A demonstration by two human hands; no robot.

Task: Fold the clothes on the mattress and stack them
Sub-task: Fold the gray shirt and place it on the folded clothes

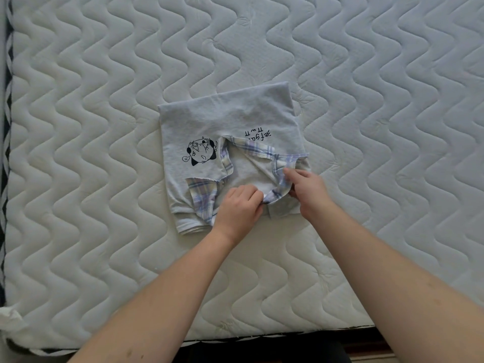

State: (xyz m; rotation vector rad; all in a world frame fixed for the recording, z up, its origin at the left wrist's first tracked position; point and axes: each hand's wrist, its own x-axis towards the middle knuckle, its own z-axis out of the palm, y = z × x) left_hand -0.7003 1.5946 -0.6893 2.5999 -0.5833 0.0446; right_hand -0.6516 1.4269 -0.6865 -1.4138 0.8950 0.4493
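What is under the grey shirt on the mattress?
Only the quilted mattress shows around the grey shirt; no other garment pokes out from beneath it. Anything directly under it is covered. The left hand and right hand pinch its plaid collar.

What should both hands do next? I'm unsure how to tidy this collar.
Probably tuck the plaid collar flat. The left hand and right hand both pinch it where it stands bunched on the otherwise folded grey shirt.

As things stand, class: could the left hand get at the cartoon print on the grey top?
Probably yes: the left hand pinches the plaid collar beside the uncovered cartoon print, once it lets go.
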